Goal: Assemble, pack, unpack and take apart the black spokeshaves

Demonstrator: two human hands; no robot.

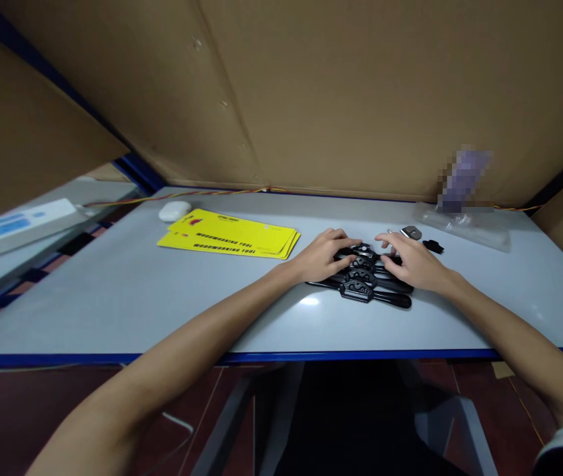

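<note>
Several black spokeshaves lie in a row one behind another on the table, the nearest spokeshave [357, 289] fully in sight apart from part of its left handle. My left hand [325, 254] rests over their left ends, thumb and fingers closed around the farthest spokeshave [363, 250] near its body. Over the right handles hovers my right hand [413, 261], its thumb and forefinger apart beside that same tool. Just beyond its knuckles are a silver metal blade [411, 232] and a small black piece [433, 246]. Something thin and shiny shows at my right fingers, too small to name.
Yellow cards [232, 235] printed "WOODWORKING TOOL" lie stacked to the left, with a white rounded case [174, 211] behind. A clear plastic bag [464, 225] lies at the back right. A power strip [18, 228] is at far left. Cardboard panels [361, 92] enclose the table.
</note>
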